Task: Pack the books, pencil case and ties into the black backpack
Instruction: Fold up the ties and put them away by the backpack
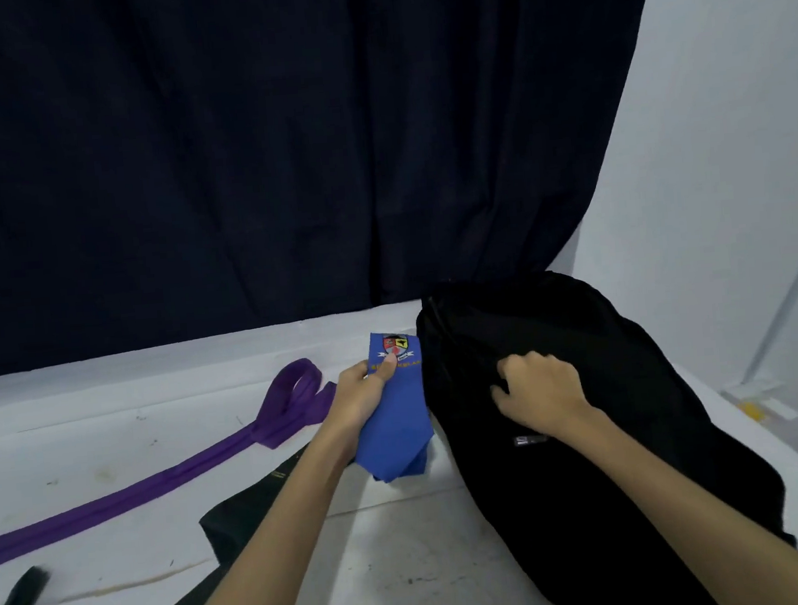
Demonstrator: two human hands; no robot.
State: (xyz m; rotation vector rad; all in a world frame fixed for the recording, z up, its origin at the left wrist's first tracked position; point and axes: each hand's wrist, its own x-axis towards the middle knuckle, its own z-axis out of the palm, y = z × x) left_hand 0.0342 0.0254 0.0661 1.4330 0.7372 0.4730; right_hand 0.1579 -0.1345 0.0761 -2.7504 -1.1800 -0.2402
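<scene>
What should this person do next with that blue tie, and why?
Probably pull the black backpack open with the right hand, which grips its fabric near the top. The left hand holds the folded blue tie beside it, and no opening shows yet.

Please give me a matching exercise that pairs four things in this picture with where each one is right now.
Things:
1. blue tie
2. purple tie
3. black backpack
4. dark tie

Places:
A. stretched out on the white table, far left, untouched
B. gripped at its top by the right hand
C. folded and pinched in the left hand
D. flat on the table, partly under the left forearm

Pairs: 1-C, 2-A, 3-B, 4-D
</scene>
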